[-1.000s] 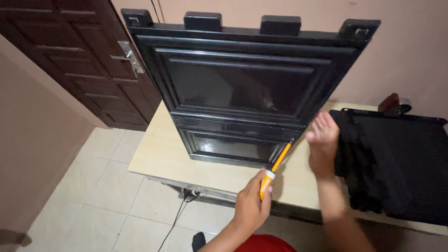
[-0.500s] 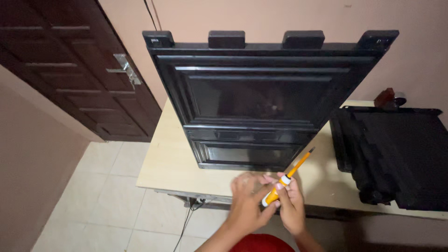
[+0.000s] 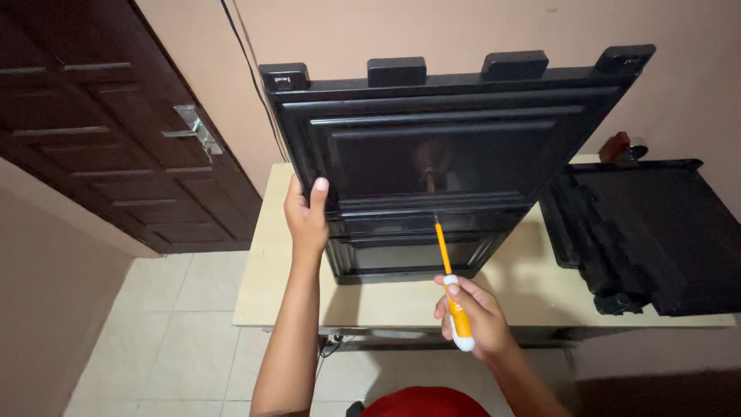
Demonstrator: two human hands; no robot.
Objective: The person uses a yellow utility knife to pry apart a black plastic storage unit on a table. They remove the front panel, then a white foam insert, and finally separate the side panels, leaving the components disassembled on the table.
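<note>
A large black framed panel (image 3: 455,147) with glossy glass insets stands tilted on a pale table (image 3: 270,262), leaning toward the wall. My left hand (image 3: 306,216) grips the panel's left edge, thumb on the front. My right hand (image 3: 469,318) holds an orange and white screwdriver (image 3: 451,289) by its handle. The shaft points up and its tip touches the panel's lower crossbar near the middle.
A second black panel (image 3: 656,232) lies flat on the table at the right. A dark wooden door (image 3: 100,131) with a metal handle stands at the left. Beige floor tiles (image 3: 170,340) lie below, and a cable (image 3: 243,69) runs down the wall.
The screwdriver passed from my left hand into my right. My left hand went up to the panel's left edge and took hold. The screwdriver tip now meets the lower crossbar.
</note>
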